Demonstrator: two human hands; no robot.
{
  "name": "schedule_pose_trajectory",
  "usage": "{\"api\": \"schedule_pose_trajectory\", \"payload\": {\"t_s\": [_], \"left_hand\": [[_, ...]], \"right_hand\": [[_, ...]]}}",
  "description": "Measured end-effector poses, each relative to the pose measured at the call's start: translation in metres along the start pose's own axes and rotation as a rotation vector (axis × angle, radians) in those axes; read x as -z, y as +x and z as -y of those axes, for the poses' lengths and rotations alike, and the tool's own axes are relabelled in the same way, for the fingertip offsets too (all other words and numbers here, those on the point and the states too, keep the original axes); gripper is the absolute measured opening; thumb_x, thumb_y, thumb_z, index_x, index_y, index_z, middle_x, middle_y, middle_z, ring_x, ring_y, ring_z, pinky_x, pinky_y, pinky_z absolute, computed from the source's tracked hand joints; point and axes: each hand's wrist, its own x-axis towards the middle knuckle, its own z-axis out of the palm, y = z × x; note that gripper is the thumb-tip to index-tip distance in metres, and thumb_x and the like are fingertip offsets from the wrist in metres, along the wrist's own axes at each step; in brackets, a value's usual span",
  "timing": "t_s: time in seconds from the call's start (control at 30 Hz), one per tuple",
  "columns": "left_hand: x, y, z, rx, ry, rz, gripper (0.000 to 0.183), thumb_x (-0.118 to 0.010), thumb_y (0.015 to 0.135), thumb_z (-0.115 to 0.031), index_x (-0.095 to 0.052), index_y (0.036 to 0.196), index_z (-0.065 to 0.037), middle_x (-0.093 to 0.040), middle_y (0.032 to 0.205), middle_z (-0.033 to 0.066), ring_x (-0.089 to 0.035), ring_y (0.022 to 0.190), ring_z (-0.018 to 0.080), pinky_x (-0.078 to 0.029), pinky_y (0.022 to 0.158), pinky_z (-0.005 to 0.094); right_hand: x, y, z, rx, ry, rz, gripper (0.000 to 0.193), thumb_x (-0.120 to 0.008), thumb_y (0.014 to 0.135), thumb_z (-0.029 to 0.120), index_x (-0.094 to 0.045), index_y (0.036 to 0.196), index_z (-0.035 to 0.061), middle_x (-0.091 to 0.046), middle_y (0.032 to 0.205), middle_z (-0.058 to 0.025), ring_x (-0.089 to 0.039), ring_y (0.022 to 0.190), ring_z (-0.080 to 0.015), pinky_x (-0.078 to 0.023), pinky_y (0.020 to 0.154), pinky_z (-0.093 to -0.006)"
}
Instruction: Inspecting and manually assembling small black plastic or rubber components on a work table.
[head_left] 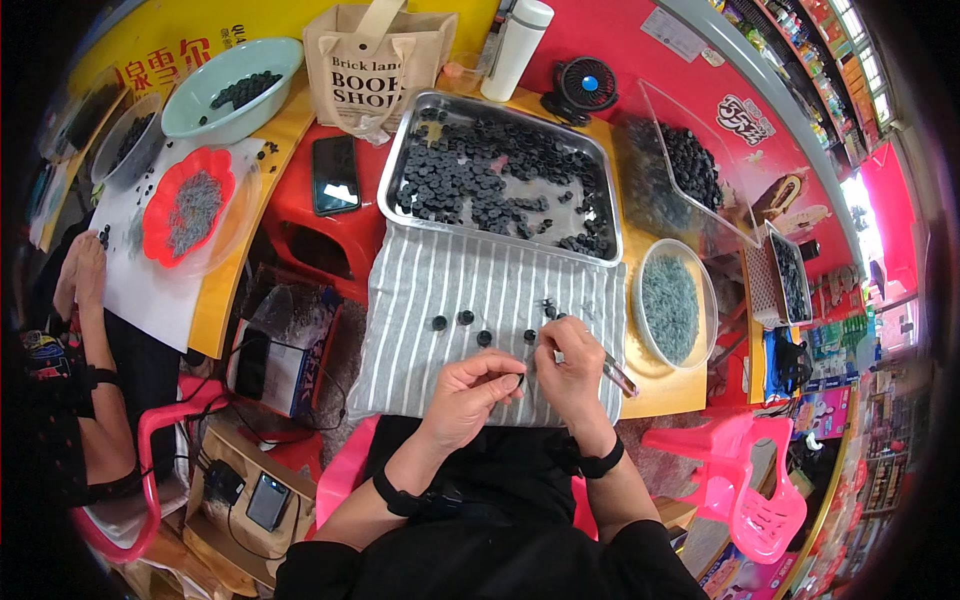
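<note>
My left hand (468, 398) is closed, thumb and fingertips pinching a small black round piece (519, 381). My right hand (572, 368) is just to its right, fingers bent into a pinch; what sits between them is too small to make out. A slender shiny tool (620, 378) sticks out by its outer side; I cannot tell whether the hand grips it. Both hands are over a grey-and-white striped cloth (410, 290). Several loose black pieces (466, 317) lie on it in front of my fingers. Beyond stands a metal tray (500, 238) holding many black round pieces.
Right of the cloth is an oval tub (706, 345) of small greyish pieces, with a clear bin (735, 215) of black parts behind. A phone (335, 175) lies left of the tray, near a tote bag (375, 65). A co-worker's hand (88, 270) rests at far left.
</note>
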Motion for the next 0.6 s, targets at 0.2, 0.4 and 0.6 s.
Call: {"api": "schedule_pose_trajectory", "payload": {"t_s": [0.2,0.4,0.6], "left_hand": [[0.001,0.0,0.0,0.006,-0.01,0.002,0.017,-0.061,0.09,0.004,-0.066,0.106,0.004,-0.06,0.102,0.007,-0.062,0.082,0.014,-0.051,0.074,0.0234],[0.001,0.0,0.0,0.006,-0.011,0.009,0.017,-0.061,0.091,0.003,-0.066,0.107,0.003,-0.061,0.102,0.0055,-0.063,0.082,0.0127,-0.049,0.073,0.0227],[0.001,0.002,0.0,-0.005,0.001,0.009,0.017,-0.061,0.091,0.002,-0.067,0.106,0.003,-0.061,0.103,0.0055,-0.063,0.083,0.013,-0.048,0.071,0.0224]], "right_hand": [[-0.001,0.002,-0.001,0.038,-0.001,0.035,0.018,-0.06,0.064,-0.012,-0.056,0.076,0.0,-0.053,0.069,-0.0139,-0.056,0.064,-0.0337,-0.043,0.056,-0.04],[0.001,0.006,0.001,0.092,-0.091,0.064,0.018,-0.061,0.062,-0.009,-0.053,0.073,0.0015,-0.051,0.068,-0.0132,-0.055,0.065,-0.0333,-0.044,0.056,-0.0418],[0.002,0.024,0.014,0.264,-0.282,0.321,0.017,-0.06,0.061,-0.008,-0.054,0.073,0.0023,-0.052,0.07,-0.0124,-0.057,0.069,-0.0335,-0.045,0.057,-0.0434]]}}
